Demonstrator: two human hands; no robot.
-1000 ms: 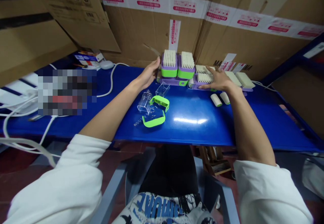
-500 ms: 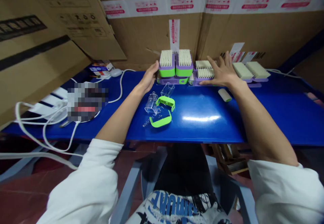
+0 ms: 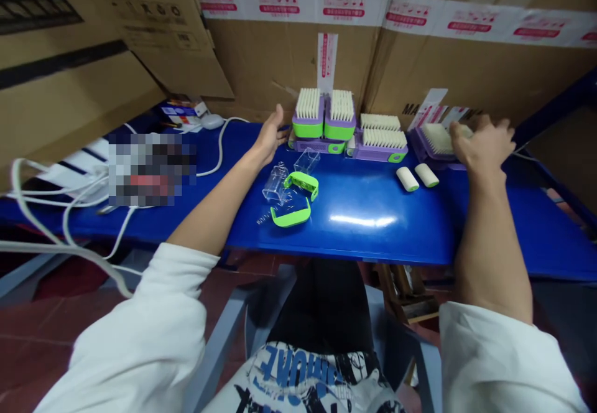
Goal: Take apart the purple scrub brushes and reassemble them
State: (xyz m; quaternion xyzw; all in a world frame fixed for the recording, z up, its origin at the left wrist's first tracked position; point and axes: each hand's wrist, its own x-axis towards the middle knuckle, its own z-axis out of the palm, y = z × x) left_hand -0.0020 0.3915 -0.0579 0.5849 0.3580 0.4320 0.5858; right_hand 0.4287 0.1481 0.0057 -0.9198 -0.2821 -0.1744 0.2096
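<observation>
My left hand (image 3: 269, 137) is beside the left end of a row of brush blocks, fingers extended and holding nothing. Closest to it stand two green-and-purple brush blocks (image 3: 308, 114) with pale bristles up, resting on purple pieces. Further right sit two purple brush blocks (image 3: 384, 138), one behind the other. My right hand (image 3: 485, 145), slightly blurred, reaches over the far-right purple brush blocks (image 3: 436, 138) with fingers apart; it partly hides them, so contact is unclear. Two small white rollers with green ends (image 3: 426, 175) lie in front.
Clear plastic boxes (image 3: 275, 186), thin springs and two green curved parts (image 3: 291, 214) lie on the blue table (image 3: 368, 239). White cables (image 3: 217, 158) and a pixelated object (image 3: 152, 170) are at left. Cardboard (image 3: 280, 58) stands behind.
My right hand has moved right, from the middle purple brush blocks to the far-right ones, uncovering a second white roller. My left hand has drawn slightly away from the green-and-purple block.
</observation>
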